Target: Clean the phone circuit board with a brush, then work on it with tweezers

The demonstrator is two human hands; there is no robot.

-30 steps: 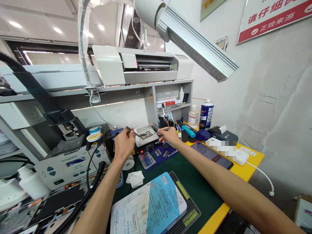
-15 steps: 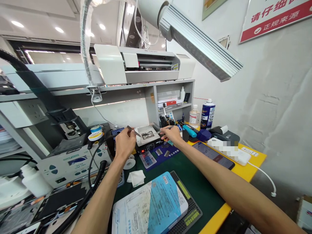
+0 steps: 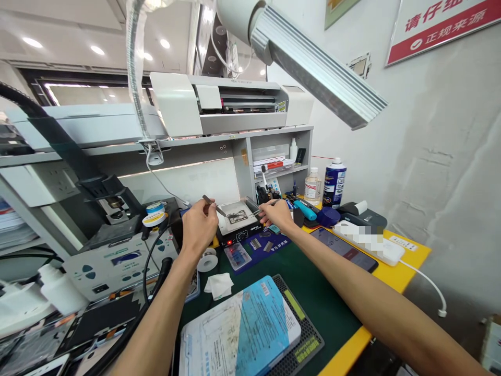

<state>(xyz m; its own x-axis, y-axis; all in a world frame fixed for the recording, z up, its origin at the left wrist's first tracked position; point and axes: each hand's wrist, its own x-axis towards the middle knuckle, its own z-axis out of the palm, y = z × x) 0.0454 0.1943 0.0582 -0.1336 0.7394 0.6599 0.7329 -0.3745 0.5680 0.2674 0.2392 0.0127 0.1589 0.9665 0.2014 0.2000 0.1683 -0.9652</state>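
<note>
Green bench matting (image 3: 313,292) runs underfoot of everything, with a flat blue-and-white box (image 3: 242,329) lying nearest, in front of the small black-based heating platform (image 3: 242,236). On either side of that platform the left hand (image 3: 199,225) and right hand (image 3: 277,215) are each pinched closed on slim metal tools. The left tweezers (image 3: 214,207) and right tweezers (image 3: 260,209) angle in over the dark circuit board (image 3: 238,215) on its pale top; contact is too small to tell. Fine work on the board seems in hand, and a next move calls for steady tips. Behind the platform stands a grey shelf unit (image 3: 242,156).
</note>
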